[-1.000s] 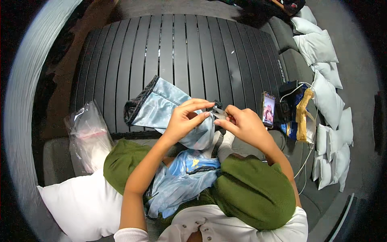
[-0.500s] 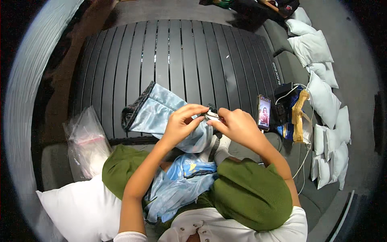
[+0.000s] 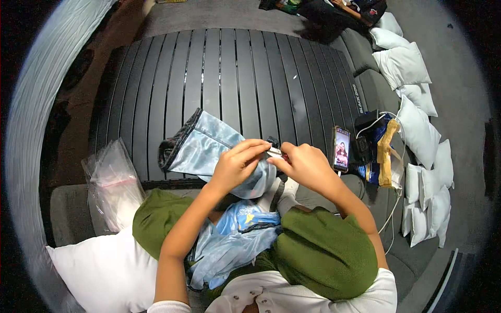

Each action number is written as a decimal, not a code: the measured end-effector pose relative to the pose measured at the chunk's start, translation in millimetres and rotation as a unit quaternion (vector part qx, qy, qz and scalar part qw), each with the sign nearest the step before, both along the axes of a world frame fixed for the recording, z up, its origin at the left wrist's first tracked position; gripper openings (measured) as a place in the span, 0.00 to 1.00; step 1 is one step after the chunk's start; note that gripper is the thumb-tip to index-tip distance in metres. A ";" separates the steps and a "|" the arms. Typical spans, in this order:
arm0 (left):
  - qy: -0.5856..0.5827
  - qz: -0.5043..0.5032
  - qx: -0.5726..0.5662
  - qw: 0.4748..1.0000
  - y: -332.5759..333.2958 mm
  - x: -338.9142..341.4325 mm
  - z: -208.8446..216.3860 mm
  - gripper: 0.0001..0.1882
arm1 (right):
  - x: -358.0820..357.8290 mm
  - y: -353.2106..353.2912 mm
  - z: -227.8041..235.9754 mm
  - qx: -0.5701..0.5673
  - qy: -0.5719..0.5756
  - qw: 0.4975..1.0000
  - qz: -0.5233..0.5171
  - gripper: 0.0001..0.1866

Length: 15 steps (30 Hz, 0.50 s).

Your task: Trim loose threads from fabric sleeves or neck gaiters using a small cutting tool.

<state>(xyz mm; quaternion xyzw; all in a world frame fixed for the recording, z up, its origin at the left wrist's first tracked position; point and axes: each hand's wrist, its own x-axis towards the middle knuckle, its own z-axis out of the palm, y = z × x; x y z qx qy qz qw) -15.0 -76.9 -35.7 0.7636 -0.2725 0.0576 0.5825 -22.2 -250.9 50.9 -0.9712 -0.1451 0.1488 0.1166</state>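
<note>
A light blue satin garment (image 3: pixel 211 143) with a dark, bunched band at its far left end lies partly over the table's near edge. At its right end, my left hand (image 3: pixel 237 166) is closed in a pinch at a small white piece (image 3: pixel 275 153), with the satin just below its fingers. My right hand (image 3: pixel 307 164) pinches the other side of that piece; a tiny reddish bit shows by its fingertips, too small to name. A small dark bunch (image 3: pixel 272 141) sits just beyond the fingertips. More light blue cloth (image 3: pixel 232 253) with a printed patch lies across my lap.
The black slatted table (image 3: pixel 235 78) stands in front. To the right are a lit phone (image 3: pixel 341 148), a blue and gold package (image 3: pixel 386 151) and a white cable (image 3: pixel 394 208). Left are a clear plastic bag (image 3: pixel 112 182) and a white pillow (image 3: pixel 107 266). Several pillows (image 3: pixel 417 125) line the right; another person (image 3: pixel 339 13) sits far off.
The white piece between my fingertips has shifted slightly, and a reddish bit now shows beside it. Both hands stay in nearly the same place. The picture on the phone has changed.
</note>
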 end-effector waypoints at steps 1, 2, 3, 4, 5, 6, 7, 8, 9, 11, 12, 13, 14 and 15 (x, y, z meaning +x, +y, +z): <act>-0.028 0.008 0.023 0.999 0.2 -0.2 0.8 0.17 | 0.0 0.7 0.4 -0.004 -0.003 1.000 0.000 0.23; -0.056 0.015 0.045 0.997 0.3 -0.6 1.5 0.18 | -0.4 1.5 0.9 -0.008 -0.006 1.000 0.000 0.23; -0.056 0.015 0.045 0.997 0.2 -1.3 1.0 0.18 | -0.7 2.1 0.2 -0.008 -0.006 1.000 0.000 0.23; -0.067 0.021 0.055 0.996 0.0 -2.1 0.0 0.19 | -1.1 2.5 -1.5 -0.005 -0.009 1.000 -0.002 0.23; -0.077 0.027 0.065 0.994 -0.2 -2.6 -0.7 0.20 | -1.2 2.7 -3.6 -0.001 -0.012 1.000 -0.005 0.23; -0.077 0.027 0.065 0.995 -0.4 -3.0 -0.6 0.20 | -1.6 2.6 -6.2 -0.001 -0.012 1.000 -0.005 0.23; -0.075 0.023 0.067 0.995 -0.6 -3.3 -0.3 0.20 | -2.2 2.3 -9.1 0.003 -0.025 1.000 -0.010 0.22; -0.072 0.020 0.069 0.995 -0.2 -3.4 0.2 0.20 | -2.6 2.7 -10.3 0.008 -0.038 0.999 -0.015 0.22; -0.073 0.021 0.069 0.995 0.0 -3.3 0.1 0.20 | -3.4 3.3 -9.8 0.008 -0.039 0.999 -0.013 0.22; -0.064 0.013 0.053 0.996 -0.3 -2.9 -1.0 0.20 | -4.9 3.8 -8.1 0.021 -0.040 0.999 -0.021 0.21; -0.065 0.013 0.052 0.996 -0.5 -2.5 -1.6 0.20 | -4.8 3.5 -9.3 0.020 -0.041 0.999 -0.021 0.21; -0.076 0.014 0.047 0.996 -0.7 -1.8 -2.3 0.19 | -4.5 2.8 -11.9 0.019 -0.050 0.998 -0.019 0.21; -0.086 0.016 0.042 0.995 -0.3 -1.5 -3.0 0.19 | -4.3 2.8 -13.6 0.019 -0.058 0.998 -0.015 0.21; -0.087 0.016 0.042 0.995 -0.2 -1.6 -3.5 0.19 | -4.3 3.3 -13.6 0.020 -0.058 0.998 -0.015 0.21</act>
